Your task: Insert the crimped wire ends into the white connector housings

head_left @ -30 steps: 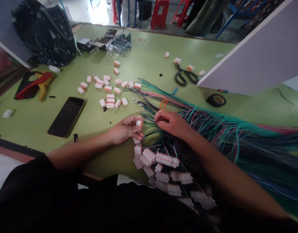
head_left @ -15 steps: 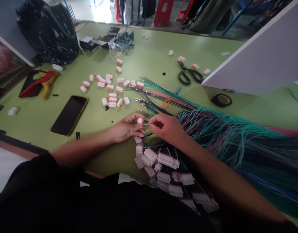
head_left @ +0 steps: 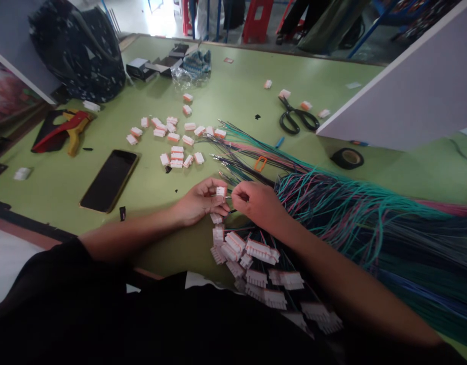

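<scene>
Between the fingers of my left hand [head_left: 200, 204] is a small white and orange connector housing [head_left: 221, 192]. My right hand [head_left: 258, 202] pinches a thin wire whose metal terminal end [head_left: 228, 197] points at the housing's right side. I cannot tell if the terminal is inside it. Below my hands hangs a cluster of white connectors [head_left: 256, 276] with wires attached. Loose wires [head_left: 222, 163] with bare metal terminals lie just beyond my hands, part of a large bundle of green, pink and dark wires [head_left: 343, 208] running off to the right.
Loose connector housings [head_left: 173, 137] lie scattered beyond my left hand. A phone [head_left: 109, 181] and a red and yellow tool [head_left: 68, 131] are at the left. Black scissors [head_left: 297, 117] and a roll of black tape [head_left: 346, 158] lie by a white panel [head_left: 400, 86]. A dark bag [head_left: 79, 50] stands far left.
My right hand has shifted very slightly down and left, close to the housing. My left hand keeps its hold, and the view has moved a touch.
</scene>
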The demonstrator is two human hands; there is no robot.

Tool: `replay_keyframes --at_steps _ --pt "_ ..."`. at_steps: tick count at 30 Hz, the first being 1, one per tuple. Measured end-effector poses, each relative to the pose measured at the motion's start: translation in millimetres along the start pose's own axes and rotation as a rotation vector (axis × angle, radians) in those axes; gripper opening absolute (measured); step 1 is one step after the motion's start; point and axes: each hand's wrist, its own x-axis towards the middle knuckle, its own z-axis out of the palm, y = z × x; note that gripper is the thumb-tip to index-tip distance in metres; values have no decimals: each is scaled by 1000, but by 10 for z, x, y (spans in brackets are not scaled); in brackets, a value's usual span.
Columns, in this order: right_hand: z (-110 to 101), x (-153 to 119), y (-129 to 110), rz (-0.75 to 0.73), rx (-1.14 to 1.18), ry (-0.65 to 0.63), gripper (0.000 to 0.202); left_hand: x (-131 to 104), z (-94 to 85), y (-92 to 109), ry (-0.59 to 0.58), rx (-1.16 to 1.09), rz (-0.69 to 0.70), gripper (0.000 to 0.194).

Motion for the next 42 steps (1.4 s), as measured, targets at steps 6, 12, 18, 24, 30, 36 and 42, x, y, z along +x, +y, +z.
replay_keyframes --at_steps 6,12,18,24,30,36,42 --pt "64 4 -2 -17 67 -10 13 8 5 -28 17 16 0 37" --pt "28 32 35 -5 201 -45 10 12 16 -13 45 -10 -21 36" --pt "20 23 55 -30 166 -29 12 11 15 -13 43 1 -42 36" --pt "66 -5 69 -58 139 -72 16 0 3 -19 21 57 -39 36" --pt "-44 27 91 -72 150 -189 17 -6 -20 -20 -32 60 -49 38" --pt "-367 245 291 102 -274 -182 23 -41 -18 29 -141 56 -90 34" --pt "-315 353 194 204 -641 -308 26 -43 -29 38 -153 68 -97 35"
